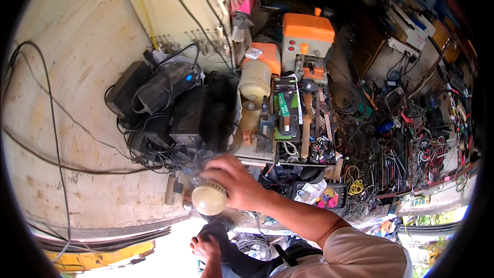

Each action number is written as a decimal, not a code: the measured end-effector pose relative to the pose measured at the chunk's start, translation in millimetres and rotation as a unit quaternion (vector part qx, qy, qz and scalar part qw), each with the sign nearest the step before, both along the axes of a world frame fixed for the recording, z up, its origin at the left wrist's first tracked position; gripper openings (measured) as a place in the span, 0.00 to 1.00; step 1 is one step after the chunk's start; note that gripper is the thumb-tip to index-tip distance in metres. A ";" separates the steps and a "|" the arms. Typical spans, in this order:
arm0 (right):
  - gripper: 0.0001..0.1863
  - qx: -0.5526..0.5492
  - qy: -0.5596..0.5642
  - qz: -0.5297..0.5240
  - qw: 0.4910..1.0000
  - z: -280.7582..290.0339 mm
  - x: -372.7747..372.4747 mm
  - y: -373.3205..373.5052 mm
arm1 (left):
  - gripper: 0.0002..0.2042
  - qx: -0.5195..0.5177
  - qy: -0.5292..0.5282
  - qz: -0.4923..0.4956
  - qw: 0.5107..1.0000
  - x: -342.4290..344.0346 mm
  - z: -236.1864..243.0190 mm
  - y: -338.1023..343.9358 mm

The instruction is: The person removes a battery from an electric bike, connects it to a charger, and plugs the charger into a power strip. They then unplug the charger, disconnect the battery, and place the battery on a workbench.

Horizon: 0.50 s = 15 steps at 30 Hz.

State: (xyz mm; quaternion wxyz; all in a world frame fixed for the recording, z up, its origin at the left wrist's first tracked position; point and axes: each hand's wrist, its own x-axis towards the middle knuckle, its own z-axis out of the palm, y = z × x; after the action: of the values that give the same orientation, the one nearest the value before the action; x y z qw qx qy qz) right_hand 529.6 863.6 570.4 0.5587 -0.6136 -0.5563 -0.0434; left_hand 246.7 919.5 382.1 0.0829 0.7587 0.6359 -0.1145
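My right hand (231, 181) reaches leftward past the workbench's front edge. Its fingers are wrapped round a cream dome-shaped thing (209, 198) with a fine-textured surface and a row of small slots round its rim; it looks like a lamp head. Just above it, the spot by my fingertips is blurred. Lower down, my left hand (207, 248) rests by my dark-trousered leg (239, 257), fingers loosely bent and partly apart, with nothing visible in them. A small switch-like block (177, 185) sits on the pale surface left of the dome.
Black power adapters (170, 87) with tangled cables are heaped beyond my right hand. An orange-topped key-cutting machine (307, 31), a cream tub (254, 78) and a packaged tool (286, 110) crowd the bench. To the right lie many hand tools and a black tray (337, 195).
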 end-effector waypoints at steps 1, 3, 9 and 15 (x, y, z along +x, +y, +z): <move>0.27 -0.002 -0.006 0.000 1.000 -1.2 -0.2 0.0 | 0.24 0.002 -0.001 -0.003 1.000 1.6 -2.5 -0.7; 0.28 -0.004 -0.018 -0.004 1.000 -3.9 -0.4 0.2 | 0.24 0.002 -0.018 0.009 1.000 2.6 -3.3 -3.7; 0.28 -0.010 -0.012 0.010 1.000 -10.1 -10.1 -2.7 | 0.24 0.016 -0.027 0.013 0.999 3.7 -0.1 -9.0; 0.30 -0.031 -0.026 0.005 0.999 -10.1 -5.9 -13.9 | 0.23 0.009 -0.017 0.001 1.000 15.5 1.0 -13.5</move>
State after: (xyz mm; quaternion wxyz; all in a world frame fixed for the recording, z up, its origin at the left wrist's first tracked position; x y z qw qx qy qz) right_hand 523.6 849.7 560.3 0.5247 -0.6266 -0.5749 -0.0397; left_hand 262.1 906.0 383.1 0.0866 0.7607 0.6362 -0.0959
